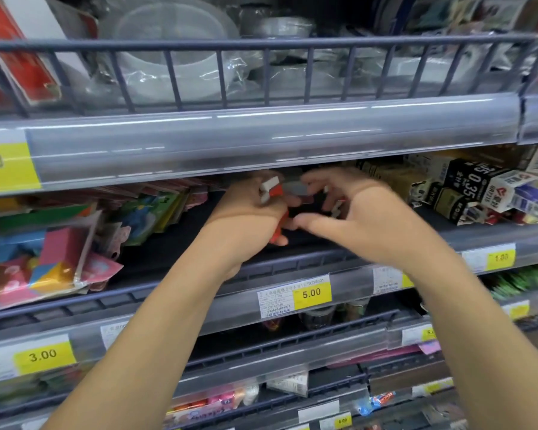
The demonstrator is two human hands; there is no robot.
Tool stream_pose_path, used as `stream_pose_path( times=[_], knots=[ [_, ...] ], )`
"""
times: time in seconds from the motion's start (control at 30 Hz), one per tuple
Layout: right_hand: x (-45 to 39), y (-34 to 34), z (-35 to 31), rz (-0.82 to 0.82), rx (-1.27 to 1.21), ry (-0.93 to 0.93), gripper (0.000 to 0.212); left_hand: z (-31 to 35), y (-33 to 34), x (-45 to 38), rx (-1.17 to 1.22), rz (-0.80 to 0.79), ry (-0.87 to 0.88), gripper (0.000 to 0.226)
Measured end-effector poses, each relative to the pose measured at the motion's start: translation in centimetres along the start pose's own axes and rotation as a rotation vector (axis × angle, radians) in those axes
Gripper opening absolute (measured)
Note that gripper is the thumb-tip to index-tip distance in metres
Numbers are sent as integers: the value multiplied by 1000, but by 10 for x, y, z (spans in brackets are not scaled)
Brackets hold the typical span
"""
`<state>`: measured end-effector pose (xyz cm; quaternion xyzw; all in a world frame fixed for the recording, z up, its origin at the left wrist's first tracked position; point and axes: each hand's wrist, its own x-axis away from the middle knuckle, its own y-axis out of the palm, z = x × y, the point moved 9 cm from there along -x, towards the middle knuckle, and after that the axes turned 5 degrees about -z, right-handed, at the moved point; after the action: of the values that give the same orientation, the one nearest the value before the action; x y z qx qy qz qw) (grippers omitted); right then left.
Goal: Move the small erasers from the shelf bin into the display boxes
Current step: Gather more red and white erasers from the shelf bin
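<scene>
Two bare forearms reach up into a shop shelf. The left hand (249,212) grips a clutch of red-and-white erasers (272,189), at least two, the blur hiding any more. Just right of it, the right hand (351,218) curls its fingers toward something small and pale; whether it holds it, I cannot tell. An overfull grip could spill erasers onto the dark shelf bin floor (308,240) below. Farther right lie boxes of pencil leads (466,187).
</scene>
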<state>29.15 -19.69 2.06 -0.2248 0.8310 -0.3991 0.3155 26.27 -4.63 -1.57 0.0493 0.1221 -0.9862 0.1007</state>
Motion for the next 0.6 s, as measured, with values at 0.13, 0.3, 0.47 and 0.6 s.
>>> stream_pose_path(
  times=[0.13, 0.3, 0.47, 0.6],
  knots=[
    [-11, -16, 62, -149, 210, 250, 51, 2, -7, -2, -61, -24, 17, 27],
    [-14, 3, 96, -436, 341, 385, 60, -3, -1, 1, -105, -71, -1, 20],
    [-19, 5, 104, -437, 304, 415, 66, -1, 3, 2, -96, -97, -8, 16],
    [-21, 8, 97, -398, 275, 409, 63, -3, 7, 2, -22, -120, -40, 25]
  ],
)
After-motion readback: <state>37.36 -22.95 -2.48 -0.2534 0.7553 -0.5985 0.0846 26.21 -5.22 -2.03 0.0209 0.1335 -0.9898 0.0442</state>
